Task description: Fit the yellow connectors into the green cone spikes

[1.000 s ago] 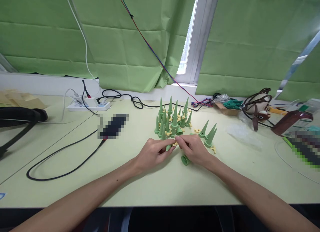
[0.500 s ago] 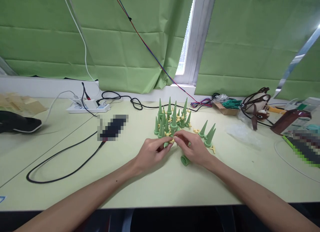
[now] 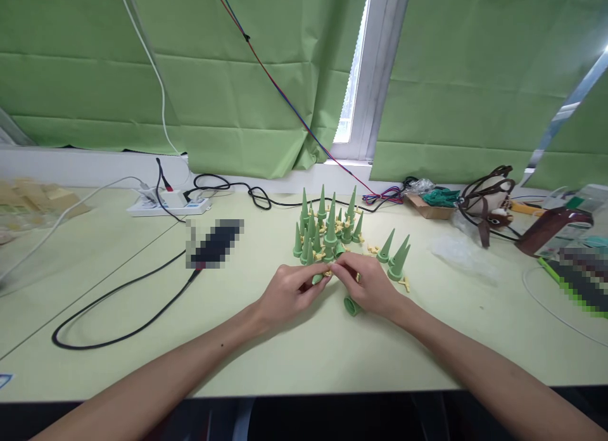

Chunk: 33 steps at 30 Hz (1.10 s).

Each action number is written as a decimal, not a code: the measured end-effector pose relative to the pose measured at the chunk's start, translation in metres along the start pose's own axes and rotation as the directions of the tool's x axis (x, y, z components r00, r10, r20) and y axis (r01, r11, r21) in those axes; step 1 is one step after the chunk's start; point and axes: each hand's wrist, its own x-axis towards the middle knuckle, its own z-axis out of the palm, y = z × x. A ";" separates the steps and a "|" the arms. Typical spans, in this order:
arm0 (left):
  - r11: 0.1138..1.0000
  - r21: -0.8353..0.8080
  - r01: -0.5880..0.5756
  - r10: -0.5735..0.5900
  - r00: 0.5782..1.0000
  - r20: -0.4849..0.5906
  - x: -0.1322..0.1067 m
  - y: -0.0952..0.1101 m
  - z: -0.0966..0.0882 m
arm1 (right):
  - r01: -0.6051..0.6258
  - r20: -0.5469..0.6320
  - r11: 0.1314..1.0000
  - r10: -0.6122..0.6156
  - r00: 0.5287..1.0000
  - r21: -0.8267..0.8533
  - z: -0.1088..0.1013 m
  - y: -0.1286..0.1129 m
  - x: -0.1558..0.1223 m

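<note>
My left hand (image 3: 289,295) is closed on a green plastic watering spike (image 3: 317,279), mostly covered by its fingers. A small yellow valve piece (image 3: 327,274) sits at the spike, between my two hands. My right hand (image 3: 368,281) meets the left one there, thumb and forefinger pinched at the yellow piece; its exact hold is partly hidden. Under the right hand lies another green spike (image 3: 351,305), its hollow round end facing me. Just beyond the hands stands a group of upright green spikes (image 3: 331,229) with yellow pieces among them.
More green spikes (image 3: 398,261) and a loose yellow valve (image 3: 404,284) are to the right. Leftward lie a blurred dark phone-like device (image 3: 218,243) on a black cable and a power strip (image 3: 168,204). A clear plastic bag (image 3: 463,257) and an open cardboard box (image 3: 430,206) are farther right.
The dark object at the far left edge has gone from view, and the white cable there has shifted. My hands stay together in nearly the same place, with the spike turned slightly.
</note>
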 end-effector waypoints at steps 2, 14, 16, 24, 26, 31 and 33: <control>1.000 -0.004 -0.006 0.006 1.000 0.016 0.000 0.000 -0.001 | 0.002 0.001 1.000 -0.002 1.000 -0.020 0.001 0.002 0.000; 0.991 -0.051 0.123 -0.123 0.992 -0.010 0.000 0.001 0.000 | -0.067 -0.038 0.997 0.066 0.997 -0.026 -0.002 -0.007 0.003; 0.983 -0.071 0.167 -0.169 0.985 -0.028 0.001 0.001 0.001 | -0.064 -0.060 0.998 0.064 0.996 0.007 -0.003 -0.009 0.004; 0.987 -0.077 0.143 -0.145 0.989 -0.023 0.001 0.001 0.001 | -0.011 -0.038 0.999 0.012 0.999 0.031 -0.003 -0.007 0.002; 0.991 -0.061 0.123 -0.124 0.992 -0.015 0.000 0.001 0.001 | -0.017 -0.033 0.999 0.018 0.999 0.027 -0.003 -0.006 0.002; 0.999 -0.005 0.045 -0.045 0.999 -0.006 0.000 0.000 0.000 | -0.039 -0.008 0.999 0.039 0.999 -0.007 -0.002 -0.004 0.003; 0.999 -0.001 0.035 -0.035 0.999 0.005 0.000 0.000 0.000 | -0.046 -0.001 0.999 0.046 0.999 -0.020 -0.001 -0.004 0.003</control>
